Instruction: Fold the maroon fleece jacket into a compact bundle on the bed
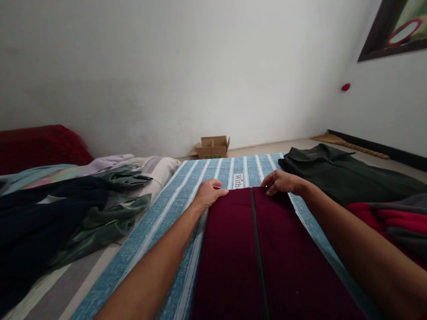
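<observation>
A maroon garment with a dark zip down its middle lies flat in front of me on a blue-and-white striped cloth. At its far left corner, my left hand has its thumb on the edge, with the fingers closed around it. My right hand pinches the far right corner between thumb and fingers. The far edge runs nearly straight between both hands, just short of the printed word on the striped cloth. The garment's near end passes out of view at the bottom.
Dark and grey-green clothes are heaped at left, beside a red cover. To the right lie a dark green shirt and red-and-grey clothing. An opened cardboard box stands by the wall, and a broom lies on the floor.
</observation>
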`<state>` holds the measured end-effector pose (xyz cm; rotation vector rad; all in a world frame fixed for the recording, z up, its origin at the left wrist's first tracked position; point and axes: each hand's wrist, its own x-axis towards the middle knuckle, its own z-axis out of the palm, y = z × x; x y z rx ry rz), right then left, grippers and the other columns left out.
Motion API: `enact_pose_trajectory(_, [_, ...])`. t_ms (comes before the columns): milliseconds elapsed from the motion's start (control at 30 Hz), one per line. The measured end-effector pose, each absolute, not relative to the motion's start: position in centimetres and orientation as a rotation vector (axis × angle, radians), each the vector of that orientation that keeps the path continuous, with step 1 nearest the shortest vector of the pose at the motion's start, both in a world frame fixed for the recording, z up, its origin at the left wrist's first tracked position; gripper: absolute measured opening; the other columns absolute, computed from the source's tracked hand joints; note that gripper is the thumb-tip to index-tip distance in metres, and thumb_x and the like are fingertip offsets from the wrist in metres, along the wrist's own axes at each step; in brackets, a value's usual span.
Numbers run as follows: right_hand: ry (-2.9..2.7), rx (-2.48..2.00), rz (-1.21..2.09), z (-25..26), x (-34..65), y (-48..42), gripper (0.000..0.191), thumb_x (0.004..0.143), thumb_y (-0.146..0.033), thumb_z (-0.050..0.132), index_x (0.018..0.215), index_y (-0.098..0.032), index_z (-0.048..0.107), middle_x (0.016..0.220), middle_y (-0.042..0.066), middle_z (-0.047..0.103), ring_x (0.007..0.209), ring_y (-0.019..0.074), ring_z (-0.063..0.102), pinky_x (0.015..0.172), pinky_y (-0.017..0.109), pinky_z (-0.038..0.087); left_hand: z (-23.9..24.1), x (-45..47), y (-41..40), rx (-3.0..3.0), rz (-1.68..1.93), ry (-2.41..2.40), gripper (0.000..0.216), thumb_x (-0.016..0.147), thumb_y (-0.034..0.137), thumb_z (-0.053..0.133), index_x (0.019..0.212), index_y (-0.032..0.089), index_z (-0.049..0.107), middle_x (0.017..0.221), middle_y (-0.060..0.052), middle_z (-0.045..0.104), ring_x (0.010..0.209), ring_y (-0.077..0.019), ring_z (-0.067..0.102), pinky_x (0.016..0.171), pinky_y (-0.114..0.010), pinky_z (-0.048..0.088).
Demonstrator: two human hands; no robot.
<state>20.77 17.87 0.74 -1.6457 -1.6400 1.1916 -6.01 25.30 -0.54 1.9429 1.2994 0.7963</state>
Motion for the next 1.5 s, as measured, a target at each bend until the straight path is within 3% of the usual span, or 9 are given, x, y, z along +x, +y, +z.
enact_pose_trajectory(200, [-1.541, -1.669, 1.166, 0.5, 20.8, 18.8, 0.025, 0.049, -0.014, 0.067, 0.075, -0.013, 0.070, 0.061, 0.000, 0.063, 0.056, 0.0126, 0.053, 0.054, 0.024, 0.040, -0.3, -4.8, 25.8, 2.115, 0.743, 1.436, 0.025, 0.061, 0.032, 0.067, 0.079, 0.015, 0.066, 0.078, -0.004, 0.067, 0.076, -0.0186, 0.061, 0.070, -0.027, 0.045])
enact_pose_trajectory(333, [-1.510, -1.648, 1.087, -1.4, 21.0, 18.8, 0.023, 0.052, -0.020, 0.071, 0.074, -0.013, 0.068, 0.058, -0.001, 0.060, 0.053, 0.0101, 0.050, 0.050, 0.022, 0.038, -0.5, -4.9, 25.1, 2.275, 0.588, 1.609, 0.026, 0.065, 0.040, 0.065, 0.078, 0.018, 0.066, 0.082, -0.004, 0.068, 0.081, -0.0204, 0.061, 0.070, -0.026, 0.043])
enact_pose_trajectory(533, [-1.252, -1.652, 0.850, -2.6, 21.8, 16.2, 0.049, 0.062, -0.041, 0.072, 0.098, -0.010, 0.064, 0.078, 0.005, 0.065, 0.068, 0.0136, 0.057, 0.059, 0.023, 0.042, -0.2, -5.6, 23.7, 2.011, 0.598, 1.498, 0.031, 0.066, 0.044, 0.064, 0.076, 0.015, 0.064, 0.071, -0.004, 0.067, 0.067, -0.0191, 0.062, 0.060, -0.026, 0.044])
enact_pose_trajectory(633, [-1.205, -1.600, 0.954, -2.5, 21.7, 14.0, 0.052, 0.066, -0.047, 0.070, 0.101, -0.010, 0.064, 0.092, 0.009, 0.066, 0.080, 0.0176, 0.060, 0.068, 0.024, 0.046, -0.5, -5.7, 23.3, 1.800, 0.622, 1.413, 0.028, 0.065, 0.042, 0.065, 0.074, 0.015, 0.064, 0.070, -0.004, 0.068, 0.065, -0.0185, 0.063, 0.058, -0.026, 0.046])
enact_pose_trajectory(933, [-1.096, -1.410, 1.364, -1.9, 21.5, 12.5, 0.044, 0.069, -0.041, 0.071, 0.101, -0.013, 0.062, 0.101, 0.011, 0.066, 0.081, 0.0182, 0.063, 0.070, 0.028, 0.049, -0.8, -6.4, 24.1, 1.298, 0.510, 1.250, 0.050, 0.048, 0.045, 0.080, 0.083, 0.013, 0.065, 0.082, -0.011, 0.071, 0.072, -0.0237, 0.067, 0.065, -0.032, 0.053])
enact_pose_trajectory(1200, [-0.990, -1.108, 1.482, -3.7, 21.5, 11.8, 0.037, 0.073, -0.036, 0.069, 0.104, -0.019, 0.062, 0.103, 0.008, 0.067, 0.088, 0.0190, 0.064, 0.081, 0.029, 0.049, -1.7, -7.3, 23.7, 1.289, 0.601, 1.083, 0.045, 0.058, 0.048, 0.073, 0.087, 0.014, 0.066, 0.087, -0.009, 0.072, 0.079, -0.0224, 0.067, 0.072, -0.030, 0.052])
enact_pose_trajectory(1500, [-0.828, -1.116, 1.425, -4.1, 20.6, 12.0, 0.027, 0.073, -0.033, 0.070, 0.093, -0.015, 0.066, 0.088, 0.007, 0.071, 0.074, 0.0168, 0.067, 0.069, 0.025, 0.053, -1.9, -7.3, 23.3, 1.218, 0.642, 1.123, 0.041, 0.062, 0.049, 0.071, 0.082, 0.014, 0.066, 0.081, -0.010, 0.072, 0.072, -0.0229, 0.068, 0.067, -0.032, 0.053])
